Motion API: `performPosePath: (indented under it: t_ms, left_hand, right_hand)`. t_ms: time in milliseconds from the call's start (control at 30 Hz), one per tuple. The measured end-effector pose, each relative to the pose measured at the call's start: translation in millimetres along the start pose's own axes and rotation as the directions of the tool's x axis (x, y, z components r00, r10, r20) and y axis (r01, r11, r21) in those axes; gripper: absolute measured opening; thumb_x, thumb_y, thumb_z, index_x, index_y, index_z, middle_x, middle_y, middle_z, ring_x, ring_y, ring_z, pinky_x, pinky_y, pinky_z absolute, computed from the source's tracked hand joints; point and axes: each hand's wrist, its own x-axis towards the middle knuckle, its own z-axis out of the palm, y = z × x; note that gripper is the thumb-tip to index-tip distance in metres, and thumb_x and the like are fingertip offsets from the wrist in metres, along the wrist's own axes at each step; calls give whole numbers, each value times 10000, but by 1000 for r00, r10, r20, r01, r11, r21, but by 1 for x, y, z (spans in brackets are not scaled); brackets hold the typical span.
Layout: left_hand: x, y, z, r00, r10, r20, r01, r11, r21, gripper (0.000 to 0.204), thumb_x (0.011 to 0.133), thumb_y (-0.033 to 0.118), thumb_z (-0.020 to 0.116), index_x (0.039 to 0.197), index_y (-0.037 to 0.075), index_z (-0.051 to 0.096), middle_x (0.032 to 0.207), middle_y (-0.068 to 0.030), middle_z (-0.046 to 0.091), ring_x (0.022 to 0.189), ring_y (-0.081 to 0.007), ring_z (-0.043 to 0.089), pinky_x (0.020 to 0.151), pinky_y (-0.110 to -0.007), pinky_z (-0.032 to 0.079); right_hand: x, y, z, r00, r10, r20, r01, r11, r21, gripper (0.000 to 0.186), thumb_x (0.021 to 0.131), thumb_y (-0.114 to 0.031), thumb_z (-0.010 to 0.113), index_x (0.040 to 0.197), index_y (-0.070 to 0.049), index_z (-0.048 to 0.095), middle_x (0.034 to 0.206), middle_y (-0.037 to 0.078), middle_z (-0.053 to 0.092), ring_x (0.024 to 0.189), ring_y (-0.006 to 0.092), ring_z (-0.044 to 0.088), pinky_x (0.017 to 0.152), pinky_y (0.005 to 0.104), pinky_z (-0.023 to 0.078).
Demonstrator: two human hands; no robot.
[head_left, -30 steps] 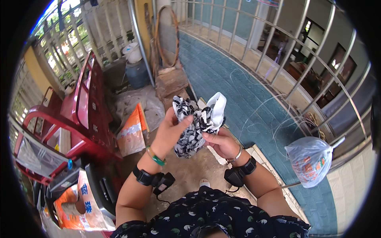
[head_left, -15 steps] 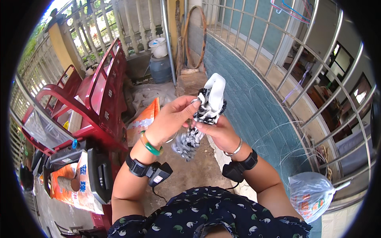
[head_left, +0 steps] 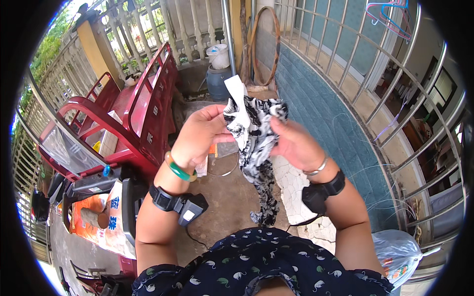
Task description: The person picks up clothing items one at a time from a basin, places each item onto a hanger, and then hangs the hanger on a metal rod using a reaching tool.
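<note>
A black-and-white patterned garment point(head_left: 259, 167) with a white band point(head_left: 234, 91) at its top hangs between my hands, its lower end drooping toward my lap. My left hand point(head_left: 200, 128) pinches its upper left side beside the band. My right hand point(head_left: 294, 145) grips the right side a little lower, thumb on the cloth. I wear a green bangle and a silver one, plus black strapped devices on both forearms.
At left stand a red cargo tricycle point(head_left: 145, 108) and an orange-white sack point(head_left: 89, 212). Ahead are buckets point(head_left: 217, 84), a wooden hoop point(head_left: 270, 64) and railings point(head_left: 185, 34). At right are metal bars, hangers point(head_left: 387, 17) and a plastic bag point(head_left: 390, 251).
The garment has gone from bunched to hanging long, and its white band has swung from upper right to upper left. Both hands have risen.
</note>
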Motion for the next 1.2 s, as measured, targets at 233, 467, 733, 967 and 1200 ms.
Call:
performPosePath:
  t_ms: [233, 467, 733, 967, 1200]
  left_hand:
    - [-6, 32, -28, 999, -33, 37, 37, 993, -110, 251, 834, 49, 465, 1074, -17, 494, 932, -64, 584, 759, -126, 588, 670, -241, 496]
    - [10, 36, -39, 993, -9, 114, 31, 981, -190, 159, 790, 47, 479, 942, 7, 497, 786, -41, 553, 698, -117, 554, 625, -218, 444]
    - [8, 74, -70, 994, 28, 109, -48, 980, 191, 355, 751, -134, 422, 1067, 1, 510, 912, -72, 573, 768, -132, 577, 642, -205, 471]
    - [25, 77, -131, 976, 218, -17, -191, 888, 418, 317, 775, -88, 437, 1066, 0, 528, 913, -34, 581, 770, -92, 561, 690, -202, 458]
    - [32, 84, -142, 954, 212, -210, -57, 821, 568, 213, 854, 50, 425, 1029, 72, 545, 831, 18, 581, 715, -47, 555, 624, -194, 470]
  right_hand:
    - [2, -22, 4, 989, -96, -110, 87, 992, -91, 347, 835, -109, 495, 1158, -7, 418, 1077, 84, 540, 959, 182, 550, 791, 360, 473]
    - [31, -23, 44, 980, -176, -92, 146, 952, -270, 383, 789, -315, 604, 956, 28, 573, 928, 72, 601, 824, 96, 551, 718, 225, 433]
    - [52, -28, 8, 965, -136, -223, -46, 750, -660, 243, 694, -53, 479, 885, 20, 611, 765, 17, 594, 693, 83, 507, 643, 222, 405]
    - [58, -46, 0, 977, 23, -210, -176, 639, -749, 286, 700, -87, 524, 960, 10, 594, 816, 49, 604, 725, 106, 526, 659, 216, 404]
    - [73, -58, 3, 953, 69, -294, -233, 787, -571, 327, 753, -132, 528, 1048, 8, 543, 928, 37, 600, 780, 116, 560, 655, 255, 450]
